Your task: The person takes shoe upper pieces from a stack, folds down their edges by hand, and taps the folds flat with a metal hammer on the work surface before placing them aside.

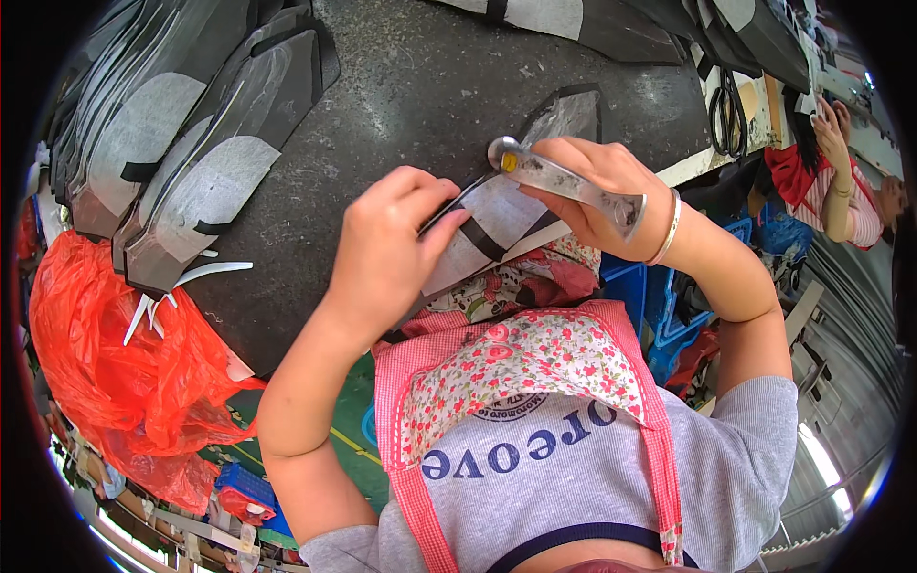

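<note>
My left hand has its thumb and fingers pinched on the edge of a flat black panel with a pale grey patch and a black strip across it. The panel lies at the near edge of the dark table. In my right hand, fingers wrapped round it, is a hammer with a metal head; its handle is mostly hidden. The round end of the head is over the panel, close to my left fingertips. Whether it touches the panel I cannot tell.
Stacks of similar panels lie at the left; more lie at the far right. A red plastic bag hangs by the left table edge, near white strips. Black-handled scissors lie at the right edge. Another person's hand is beyond.
</note>
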`<state>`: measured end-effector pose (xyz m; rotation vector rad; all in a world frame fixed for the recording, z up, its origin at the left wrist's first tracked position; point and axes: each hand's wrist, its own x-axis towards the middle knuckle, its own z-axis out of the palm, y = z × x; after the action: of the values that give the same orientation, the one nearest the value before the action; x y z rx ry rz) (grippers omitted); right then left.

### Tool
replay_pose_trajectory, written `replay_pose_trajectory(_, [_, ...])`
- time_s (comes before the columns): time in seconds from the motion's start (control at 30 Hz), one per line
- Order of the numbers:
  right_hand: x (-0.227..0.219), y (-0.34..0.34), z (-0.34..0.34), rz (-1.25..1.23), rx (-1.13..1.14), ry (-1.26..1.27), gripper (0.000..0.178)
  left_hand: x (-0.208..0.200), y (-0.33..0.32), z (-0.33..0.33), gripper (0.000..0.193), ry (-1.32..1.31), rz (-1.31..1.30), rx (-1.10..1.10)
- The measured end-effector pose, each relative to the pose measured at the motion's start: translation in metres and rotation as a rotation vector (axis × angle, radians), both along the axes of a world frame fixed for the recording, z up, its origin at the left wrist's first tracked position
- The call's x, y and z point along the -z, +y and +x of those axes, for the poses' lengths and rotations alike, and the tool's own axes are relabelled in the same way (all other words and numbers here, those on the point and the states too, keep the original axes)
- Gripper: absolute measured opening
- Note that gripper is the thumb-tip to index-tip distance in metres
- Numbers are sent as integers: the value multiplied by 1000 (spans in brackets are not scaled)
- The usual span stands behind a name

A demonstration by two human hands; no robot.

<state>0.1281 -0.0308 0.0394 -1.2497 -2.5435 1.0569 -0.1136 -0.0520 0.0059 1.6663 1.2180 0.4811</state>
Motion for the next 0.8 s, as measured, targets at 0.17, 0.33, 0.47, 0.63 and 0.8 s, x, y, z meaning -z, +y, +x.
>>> replay_pose_trajectory(0.17, [8, -6, -9, 111, -54, 184, 20, 8, -15, 7, 18, 138, 564, 81])
replay_pose_trajectory(0.33, [-6, -3, -19, 87, -119, 50, 21, 14, -20, 4, 22, 202, 658, 151])
replay_pose_trajectory(0.47, [-7, -5, -26, 105, 10, 116, 20, 18, -25, 3, 25, 228, 690, 178])
replay_pose_trajectory(0.63, [4, -19, -28, -129, 16, 35, 27, 23, -25, -3, 26, 113, 673, 79])
replay_pose_trajectory(0.8, [-1, -15, -32, -13, -9, 56, 19, 16, -35, -19, 21, -47, 179, -115])
